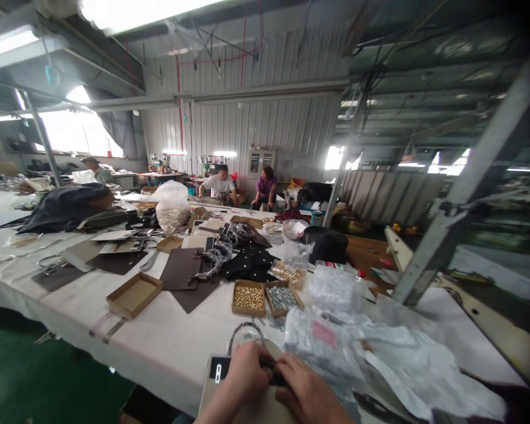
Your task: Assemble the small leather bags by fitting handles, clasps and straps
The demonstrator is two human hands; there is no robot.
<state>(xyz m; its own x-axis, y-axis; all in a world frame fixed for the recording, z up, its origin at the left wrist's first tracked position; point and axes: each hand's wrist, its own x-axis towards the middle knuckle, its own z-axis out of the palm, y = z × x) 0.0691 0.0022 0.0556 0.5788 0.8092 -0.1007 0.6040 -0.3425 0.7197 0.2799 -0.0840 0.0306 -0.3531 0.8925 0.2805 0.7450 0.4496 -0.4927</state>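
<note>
A beige bag panel (pixel 208 391) with a black patch and a white, buckle-like mark lies at the table's front edge below my hands. From behind my left hand (pixel 248 372) rises the curved loop of a bag handle (pixel 246 325), wrapped in clear plastic. My left fingers are closed on a dark end of this handle, over the panel. My right hand (pixel 307 386) meets them from the right, its fingertips pinched at the same dark piece. The fingers hide how the dark end sits against the panel.
Beyond my hands stand a box of gold rivets (pixel 248 297) and a box of silver washers (pixel 282 296). An open cardboard box (pixel 135 294) sits leftward, near dark panels (pixel 179 268). Plastic-wrapped packs (pixel 320 338) crowd the right; a metal post (pixel 463 188) slants there.
</note>
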